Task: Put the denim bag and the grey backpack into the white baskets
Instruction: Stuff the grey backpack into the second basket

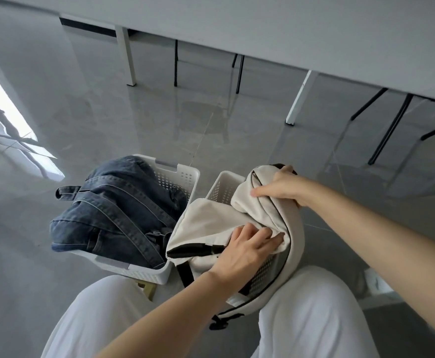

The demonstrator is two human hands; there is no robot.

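Note:
The denim bag [118, 210] lies crumpled inside the left white basket [182, 174], its straps spilling over the near rim. A pale grey backpack [206, 223] with black trim rests over the right white basket [221, 189], mostly covering it. My left hand [247, 244] presses on the backpack's near fold, fingers spread on the fabric. My right hand [280, 187] grips the backpack's top edge at the far side. Part of the backpack leans on my right knee.
Both baskets stand on the glossy grey floor in front of my knees in white trousers [314, 313]. A white table [288, 27] with white legs spans the back, with black chair legs [389, 133] under it on the right.

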